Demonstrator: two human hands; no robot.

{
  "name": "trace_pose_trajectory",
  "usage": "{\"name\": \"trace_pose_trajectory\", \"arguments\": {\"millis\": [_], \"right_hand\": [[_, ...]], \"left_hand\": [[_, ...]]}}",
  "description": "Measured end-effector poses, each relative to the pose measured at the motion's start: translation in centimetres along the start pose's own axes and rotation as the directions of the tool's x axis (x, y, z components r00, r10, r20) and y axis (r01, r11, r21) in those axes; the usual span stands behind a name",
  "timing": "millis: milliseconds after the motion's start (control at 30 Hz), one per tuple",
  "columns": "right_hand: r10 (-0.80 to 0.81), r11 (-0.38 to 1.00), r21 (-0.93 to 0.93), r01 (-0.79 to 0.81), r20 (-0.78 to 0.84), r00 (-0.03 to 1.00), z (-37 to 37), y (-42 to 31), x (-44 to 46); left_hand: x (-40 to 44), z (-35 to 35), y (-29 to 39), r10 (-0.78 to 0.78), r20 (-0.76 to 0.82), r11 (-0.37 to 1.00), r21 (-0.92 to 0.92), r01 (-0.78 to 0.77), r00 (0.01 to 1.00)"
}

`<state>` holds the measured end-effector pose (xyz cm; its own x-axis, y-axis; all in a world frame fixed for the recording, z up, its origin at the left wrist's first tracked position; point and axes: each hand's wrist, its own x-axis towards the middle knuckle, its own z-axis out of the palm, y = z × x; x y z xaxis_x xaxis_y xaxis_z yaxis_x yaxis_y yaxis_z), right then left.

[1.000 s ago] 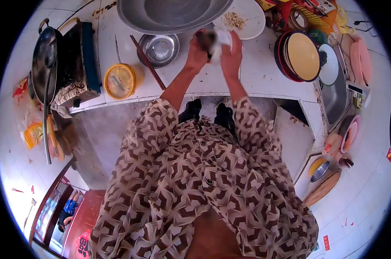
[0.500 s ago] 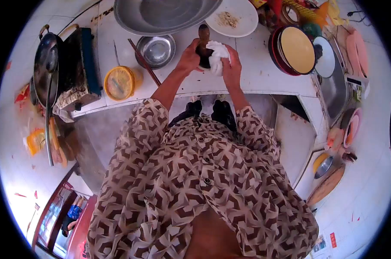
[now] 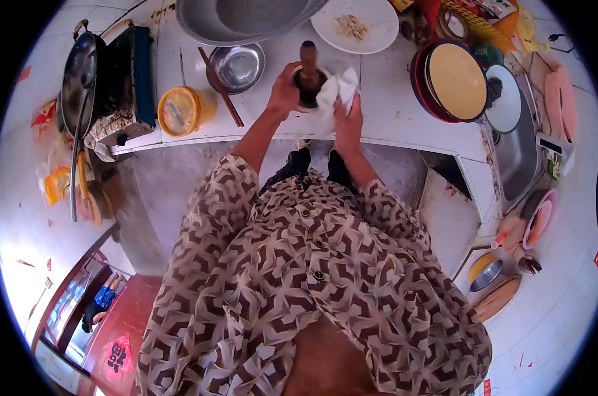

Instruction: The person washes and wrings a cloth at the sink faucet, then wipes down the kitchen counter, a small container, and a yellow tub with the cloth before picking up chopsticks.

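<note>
Mortar (image 3: 305, 103) with a dark inside is at the front part of the white tiled countertop (image 3: 404, 125), directly before the person, between the two hands. Whether its base rests fully on the tiles, I cannot tell, because the hands and the cloth cover part of it. A brown wooden pestle (image 3: 308, 61) stands in the mortar, with its dark rounded end pointing to the far side of the counter.

The left hand (image 3: 284, 92) is clamped on the left side of the mortar, the fingers curled around its wall. The right hand (image 3: 347, 120) grips a crumpled white cloth (image 3: 339, 90), and this cloth lies against the right side of the mortar rim. The right fingers are closed on the cloth, but some of them are hidden behind it, and the cloth is slightly blurred.

Beyond the hands there is a large grey metal basin (image 3: 249, 18), and just beside it, to the right, a white plate (image 3: 386, 26) carries a small heap of pale chopped bits (image 3: 349, 28). To the left of the left hand is a small metal bowl (image 3: 237, 70), with brown chopsticks (image 3: 224, 94) lying slantwise along its left edge. Farther left stands a yellow tub (image 3: 179, 111). On the right side, well apart from the cloth, is a stack of bowls (image 3: 454, 81), the top one yellow inside.
</note>
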<state>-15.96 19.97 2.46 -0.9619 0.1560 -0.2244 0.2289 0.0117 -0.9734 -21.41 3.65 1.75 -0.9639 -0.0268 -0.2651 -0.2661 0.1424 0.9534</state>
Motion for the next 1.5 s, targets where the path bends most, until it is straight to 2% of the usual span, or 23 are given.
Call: {"name": "trace_pose_trajectory", "arguments": {"millis": [33, 100, 133, 200, 233, 300, 367, 400, 500, 600, 633, 733, 767, 833, 867, 933, 967, 1100, 1200, 1300, 1400, 1467, 1500], "right_hand": [[-0.022, 0.998, 0.060, 0.022, 0.003, 1.000, 0.1, 0.2, -0.8], [-0.069, 0.982, 0.177, 0.067, 0.005, 0.998, 0.3, 0.8, -1.7], [-0.085, 0.985, 0.152, 0.085, -0.011, 0.996, 0.1, 0.9, -1.3], [-0.116, 0.987, 0.106, 0.119, -0.038, 0.993, 0.3, 0.7, 0.6], [-0.104, 0.992, 0.068, 0.102, 0.021, 0.994, 0.4, 0.4, 2.1], [-0.068, 0.997, -0.018, 0.071, 0.137, 0.988, 0.6, -1.2, 5.8], [0.000, 1.000, 0.009, -0.002, 0.279, 0.960, 1.2, -2.6, 8.7], [0.030, 0.999, 0.015, -0.038, 0.349, 0.937, 1.4, -2.8, 9.8], [-0.009, 0.997, -0.073, 0.035, 0.329, 0.944, 2.3, -1.5, 11.3], [-0.129, 0.991, 0.045, 0.123, 0.178, 0.976, 0.7, 0.9, 8.2], [-0.256, 0.960, -0.079, 0.267, 0.130, 0.958, -0.5, 0.1, 5.5], [-0.348, 0.891, -0.254, 0.377, 0.154, 0.925, -3.1, -0.6, 0.0], [-0.364, 0.882, -0.260, 0.393, 0.154, 0.919, -3.2, -0.6, -0.2], [-0.394, 0.866, -0.270, 0.421, 0.152, 0.907, -3.3, -0.4, -0.4], [-0.366, 0.886, -0.247, 0.393, 0.148, 0.919, -2.9, -0.2, 1.0], [-0.308, 0.923, -0.198, 0.331, 0.140, 0.941, -0.8, 0.5, 6.3], [-0.276, 0.929, -0.188, 0.317, 0.218, 0.936, 0.2, 0.0, 8.6], [-0.166, 0.923, -0.260, 0.285, 0.399, 0.902, 1.2, -2.2, 11.6], [-0.260, 0.943, -0.178, 0.280, 0.124, 0.957, -0.2, -1.0, 7.6], [-0.227, 0.952, -0.182, 0.247, 0.122, 0.966, -2.9, 2.0, 1.8], [-0.237, 0.931, -0.250, 0.265, 0.137, 0.962, -4.1, 2.2, -1.5], [-0.254, 0.922, -0.267, 0.279, 0.126, 0.959, -3.3, 0.8, -0.4], [-0.371, 0.884, -0.258, 0.390, 0.122, 0.921, -2.7, -1.1, 0.6]], "left_hand": [[0.0, 0.2, 0.0, -0.028, -0.026, 0.998, -0.049, 0.027, 0.999], [0.0, 0.6, -0.7, 0.010, -0.097, 0.999, 0.041, -0.006, 0.995], [-0.1, 1.0, -0.9, 0.032, -0.132, 0.996, 0.088, -0.021, 0.991], [-1.9, 2.3, 1.8, -0.125, -0.177, 0.991, -0.074, 0.114, 0.976], [-2.6, 2.7, 2.8, -0.205, -0.193, 0.972, -0.155, 0.176, 0.960], [-2.9, 2.9, 0.9, -0.154, -0.212, 0.987, -0.066, 0.143, 0.965], [-2.9, 3.5, -1.3, -0.119, -0.276, 0.991, 0.025, 0.130, 0.954], [-3.0, 3.7, -1.3, -0.108, -0.272, 0.994, -0.030, 0.104, 0.956], [-3.3, 4.4, -2.1, -0.114, -0.298, 0.986, -0.154, 0.070, 0.948], [-2.4, 4.8, -3.4, -0.154, -0.376, 0.979, -0.183, 0.090, 0.914], [-2.5, 5.1, -3.1, -0.142, -0.399, 0.981, -0.182, 0.073, 0.906], [-3.2, 5.8, -1.1, -0.184, -0.424, 0.965, -0.250, 0.081, 0.887], [-3.3, 5.7, -0.6, -0.205, -0.426, 0.956, -0.282, 0.086, 0.881], [-2.9, 5.4, -1.9, -0.156, -0.408, 0.981, -0.169, 0.093, 0.900], [-2.8, 5.2, -2.3, -0.132, -0.397, 0.989, -0.112, 0.096, 0.908], [-3.9, 5.2, 0.1, -0.229, -0.307, 0.938, -0.324, 0.125, 0.924], [-4.1, 5.2, 1.1, -0.265, -0.256, 0.896, -0.423, 0.139, 0.930], [-3.4, 6.1, 0.2, -0.293, -0.372, 0.912, -0.386, 0.140, 0.881], [-3.8, 6.1, 1.1, -0.278, -0.395, 0.922, -0.367, 0.128, 0.876], [-1.5, 6.5, -4.3, -0.161, -0.541, 0.976, -0.210, 0.053, 0.826], [-2.5, 7.4, -1.1, -0.216, -0.553, 0.961, -0.267, 0.075, 0.805], [-2.6, 7.1, -1.2, -0.176, -0.547, 0.975, -0.209, 0.070, 0.819], [-2.8, 7.0, -1.1, -0.152, -0.546, 0.982, -0.176, 0.065, 0.824]]}}
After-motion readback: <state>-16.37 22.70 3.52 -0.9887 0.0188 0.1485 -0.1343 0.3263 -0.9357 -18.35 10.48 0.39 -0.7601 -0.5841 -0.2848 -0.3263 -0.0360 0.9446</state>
